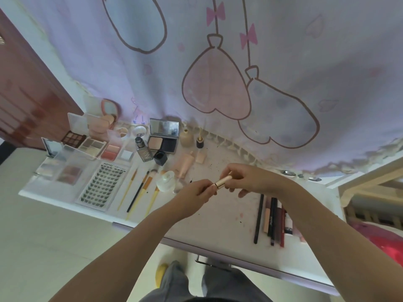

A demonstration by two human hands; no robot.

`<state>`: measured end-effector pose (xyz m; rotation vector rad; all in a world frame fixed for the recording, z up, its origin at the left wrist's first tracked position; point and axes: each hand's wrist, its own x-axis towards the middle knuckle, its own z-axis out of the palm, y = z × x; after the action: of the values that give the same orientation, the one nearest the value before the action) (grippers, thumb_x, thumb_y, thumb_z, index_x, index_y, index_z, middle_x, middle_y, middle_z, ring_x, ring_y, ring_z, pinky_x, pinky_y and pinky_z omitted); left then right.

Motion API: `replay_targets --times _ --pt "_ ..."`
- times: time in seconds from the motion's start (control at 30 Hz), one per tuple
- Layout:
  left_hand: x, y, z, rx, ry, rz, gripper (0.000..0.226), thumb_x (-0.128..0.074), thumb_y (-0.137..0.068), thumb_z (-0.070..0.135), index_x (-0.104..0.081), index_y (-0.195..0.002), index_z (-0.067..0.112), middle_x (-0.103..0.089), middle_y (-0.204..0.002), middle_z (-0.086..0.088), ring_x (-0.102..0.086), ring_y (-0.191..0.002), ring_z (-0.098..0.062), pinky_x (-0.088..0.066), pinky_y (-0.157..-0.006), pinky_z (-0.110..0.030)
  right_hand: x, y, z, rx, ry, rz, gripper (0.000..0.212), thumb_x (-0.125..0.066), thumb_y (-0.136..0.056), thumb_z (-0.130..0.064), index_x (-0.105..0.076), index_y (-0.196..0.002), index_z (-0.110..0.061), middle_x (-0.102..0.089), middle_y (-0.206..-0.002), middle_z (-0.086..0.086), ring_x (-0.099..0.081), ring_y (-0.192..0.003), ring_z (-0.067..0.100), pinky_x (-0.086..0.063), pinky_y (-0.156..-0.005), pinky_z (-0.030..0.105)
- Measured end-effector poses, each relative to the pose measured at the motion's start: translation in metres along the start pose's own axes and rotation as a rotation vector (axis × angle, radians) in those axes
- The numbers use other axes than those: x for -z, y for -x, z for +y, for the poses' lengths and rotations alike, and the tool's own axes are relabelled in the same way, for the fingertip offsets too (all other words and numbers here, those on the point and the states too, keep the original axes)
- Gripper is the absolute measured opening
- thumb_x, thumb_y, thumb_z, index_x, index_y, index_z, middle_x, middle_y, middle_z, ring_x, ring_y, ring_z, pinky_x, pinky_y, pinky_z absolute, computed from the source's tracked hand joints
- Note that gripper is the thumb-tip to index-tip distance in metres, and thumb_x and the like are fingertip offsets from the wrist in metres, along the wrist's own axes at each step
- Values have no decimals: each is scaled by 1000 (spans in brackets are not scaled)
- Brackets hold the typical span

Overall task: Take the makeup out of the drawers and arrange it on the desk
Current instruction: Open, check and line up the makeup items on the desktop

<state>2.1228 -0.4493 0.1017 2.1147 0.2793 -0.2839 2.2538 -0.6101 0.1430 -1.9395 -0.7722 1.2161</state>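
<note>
Above the desk [218,223], both hands' fingers [226,173] pinch a gold tube [222,182].

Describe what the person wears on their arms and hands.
Nothing: both forearms are bare to the frame's edge, with no sleeves, gloves, watch or bracelets visible. The left hand and right hand show no rings that I can make out. Nails are too small to judge.
</note>
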Motion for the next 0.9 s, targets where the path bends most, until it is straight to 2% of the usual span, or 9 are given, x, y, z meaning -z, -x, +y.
replay_targets --times 0.07,0.2,0.37,0.47,0.57,0.67,0.73,0.83,0.9 --pt "3 2 -2 -43 -90 -16 20 -41 -97 36 -54 -85 28 -47 -63 10 -39 -51 -4 -32 -52 -21 -2 2 -1 -56 -74 6 14 -58 -92 -33 -59 -102 -23 -67 -92 -3 -65 -78 6 -50 -62 18" --pt "4 4 -1 -106 -182 -27 18 -41 -98 39 -51 -87 29 -46 -63 9 -41 -55 -8 -33 -56 -26 -9 2 -9 -169 74 13 44 -41 -96 -50 -63 -84 -14 -60 -58 -7 -46 -43 4 -37 -47 18" --pt "18 5 3 118 444 -291 31 -40 -99 37 -59 -91 15 -36 -58 6 -29 -45 -7 -25 -42 -18 -7 9 -9 -14 -27 18 9 -55 -95 -23 -59 -93 -15 -57 -74 -4 -49 -60 1 -44 -55 16" --pt "24 4 0 198 623 -444 33 -38 -100 38 -57 -95 11 -31 -57 7 -22 -46 -8 -18 -41 -17 -8 11 -5 27 -96 -10 8 -58 -92 -13 -58 -100 -15 -58 -86 1 -55 -74 6 -48 -63 18" --pt "19 3 -1 162 497 -387 30 -43 -99 37 -61 -96 13 -37 -56 8 -27 -48 -8 -22 -43 -18 -11 12 -3 -64 -186 -50 15 -58 -94 -26 -57 -105 -16 -66 -96 6 -63 -78 8 -50 -63 20" --pt "15 3 0 101 342 -309 24 -49 -96 38 -65 -93 20 -46 -59 10 -37 -50 -6 -32 -47 -16 -17 11 -1 -182 -66 -43 43 -42 -95 -51 -62 -101 -13 -69 -71 -3 -56 -57 7 -43 -50 18" --pt "14 2 0 76 250 -289 23 -50 -95 38 -65 -92 22 -49 -58 11 -40 -50 -4 -35 -50 -15 -19 9 6 -134 48 -4 37 -43 -97 -44 -63 -94 -14 -64 -66 -8 -51 -53 4 -41 -51 17" --pt "13 4 -2 85 208 -317 28 -45 -97 37 -65 -95 17 -50 -57 11 -40 -52 -7 -33 -55 -19 -19 10 16 -38 4 16 8 -55 -94 -25 -59 -100 -21 -65 -88 -5 -60 -75 1 -49 -65 17" --pt "12 6 -6 99 209 -327 30 -44 -98 37 -64 -97 14 -51 -58 9 -39 -52 -8 -33 -57 -21 -20 12 18 -45 -87 14 12 -58 -93 -24 -59 -104 -23 -65 -98 -2 -64 -84 5 -52 -68 18"
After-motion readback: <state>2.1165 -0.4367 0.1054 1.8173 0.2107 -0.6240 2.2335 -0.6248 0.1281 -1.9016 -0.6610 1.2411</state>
